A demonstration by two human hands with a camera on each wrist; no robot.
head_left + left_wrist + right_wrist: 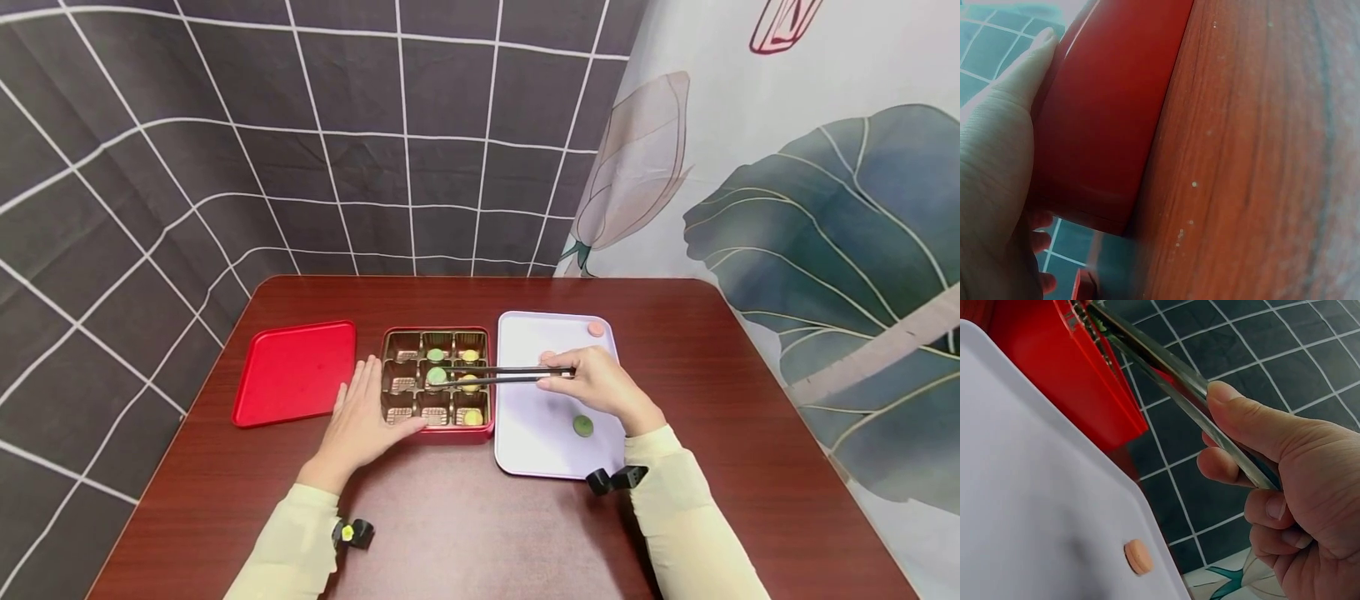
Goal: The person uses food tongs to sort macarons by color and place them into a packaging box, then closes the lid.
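Observation:
A red box (pixel 450 437) holds a gold tray with nine compartments. Yellow macarons (pixel 472 417) fill its right column; two green macarons (pixel 436 356) sit in the back and centre compartments of the middle column. My left hand (pixel 362 425) rests straight-fingered against the box's left side, its thumb (pixel 1025 72) along the front wall. My right hand (pixel 603 385) holds dark, shiny tongs (pixel 1175 394) between thumb and fingers. Their tips straddle the centre green macaron (pixel 437 377); whether they squeeze it I cannot tell.
A pale lavender tray (pixel 525 442) right of the box carries a dark green macaron (pixel 582 426), a pink macaron (pixel 596 328) at the far corner, and another partly behind my right hand. A red lid (pixel 296 372) lies left of the box on the wooden table (pixel 442 525).

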